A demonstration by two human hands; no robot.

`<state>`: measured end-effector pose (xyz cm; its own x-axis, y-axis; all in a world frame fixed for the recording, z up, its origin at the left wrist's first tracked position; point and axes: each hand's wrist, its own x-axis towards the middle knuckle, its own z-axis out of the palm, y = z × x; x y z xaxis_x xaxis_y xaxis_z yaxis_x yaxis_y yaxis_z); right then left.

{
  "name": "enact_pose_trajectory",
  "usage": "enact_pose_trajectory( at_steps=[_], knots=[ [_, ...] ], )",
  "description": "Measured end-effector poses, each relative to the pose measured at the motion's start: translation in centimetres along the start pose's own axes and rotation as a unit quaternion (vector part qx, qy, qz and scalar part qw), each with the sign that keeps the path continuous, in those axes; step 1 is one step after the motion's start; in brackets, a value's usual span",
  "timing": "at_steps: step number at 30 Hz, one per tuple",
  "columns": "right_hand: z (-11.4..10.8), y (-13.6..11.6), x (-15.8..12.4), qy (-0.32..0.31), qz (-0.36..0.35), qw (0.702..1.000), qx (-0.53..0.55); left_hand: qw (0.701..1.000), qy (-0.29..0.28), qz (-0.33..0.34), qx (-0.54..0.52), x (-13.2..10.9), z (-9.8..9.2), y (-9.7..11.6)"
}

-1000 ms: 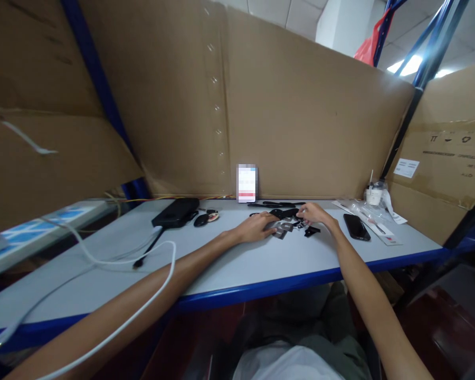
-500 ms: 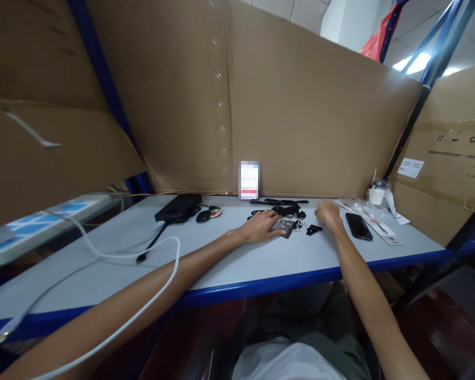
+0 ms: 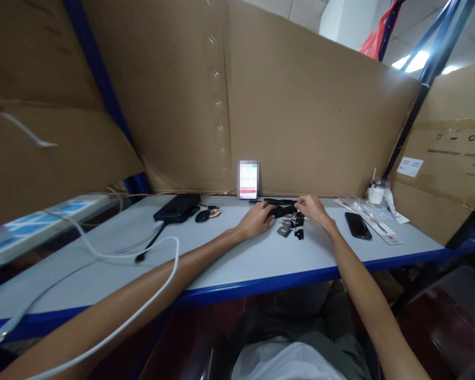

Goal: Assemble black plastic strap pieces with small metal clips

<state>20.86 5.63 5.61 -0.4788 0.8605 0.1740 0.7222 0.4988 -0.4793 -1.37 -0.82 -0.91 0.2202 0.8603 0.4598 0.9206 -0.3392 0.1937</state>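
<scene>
Currently | left hand (image 3: pixel 256 220), right hand (image 3: pixel 311 207) at black parts (image 3: pixel 285 210) | white label (image 3: pixel 409 167): unreadable

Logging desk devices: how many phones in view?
2: a lit, white-screened rectangular phone stands upright at the brown cardboard panel; a black rectangular phone lies flat on the greyish-white table, right of the bare right hand. More could be hidden.

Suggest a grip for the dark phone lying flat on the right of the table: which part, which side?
Probably pinch the phone across its two long edges, around mid-length, from above and the near side. It lies flat, so its broad face offers little purchase; clear plastic packaging sits beyond its far and right edges, making the near approach look easier.
</scene>
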Motion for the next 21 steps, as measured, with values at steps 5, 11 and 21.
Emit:
enact_pose_trajectory(
  at_steps=[5, 11, 21],
  knots=[
    [1.5, -0.6, -0.9, -0.094, -0.023, 0.983, -0.155, 0.998, -0.028, -0.03, 0.051, 0.2, 0.0, -1.2],
    [2.2, -1.0, -1.2, -0.177, -0.078, 0.968, -0.158, 0.994, -0.037, -0.068, 0.08, 0.7, -0.2, -1.7],
    [0.5, 0.9, 0.1, -0.226, -0.178, 0.958, 0.021, 0.989, -0.037, -0.103, 0.104, 0.7, -0.9, -3.8]
  ],
)
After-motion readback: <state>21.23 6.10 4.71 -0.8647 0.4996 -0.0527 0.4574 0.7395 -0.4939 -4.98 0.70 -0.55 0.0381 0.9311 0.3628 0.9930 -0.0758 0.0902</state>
